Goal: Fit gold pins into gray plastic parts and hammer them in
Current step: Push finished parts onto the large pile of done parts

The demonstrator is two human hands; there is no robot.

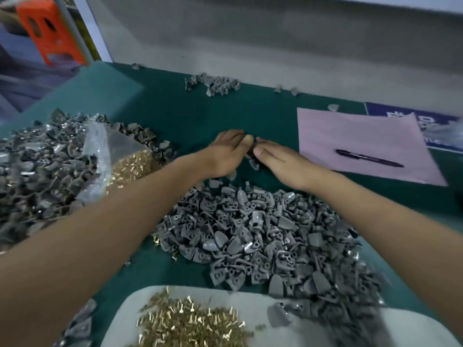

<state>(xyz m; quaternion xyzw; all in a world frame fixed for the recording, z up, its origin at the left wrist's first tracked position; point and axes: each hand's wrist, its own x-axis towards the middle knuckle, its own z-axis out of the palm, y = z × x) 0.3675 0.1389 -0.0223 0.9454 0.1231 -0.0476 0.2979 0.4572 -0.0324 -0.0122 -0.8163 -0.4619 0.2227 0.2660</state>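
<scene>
My left hand and my right hand meet above the green table, beyond a large heap of gray plastic parts. Thumbs and fingertips of both hands close on one small dark gray part, which is mostly hidden between them. Another gray part lies just below the hands. Loose gold pins lie on a white tray at the near edge. A clear bag of gold pins lies to the left. No hammer shows.
A big pile of darker gray parts fills the left side. A small cluster of parts sits by the far wall. A pink sheet with a black pen lies on the right, and an orange stool stands beyond the table's left corner.
</scene>
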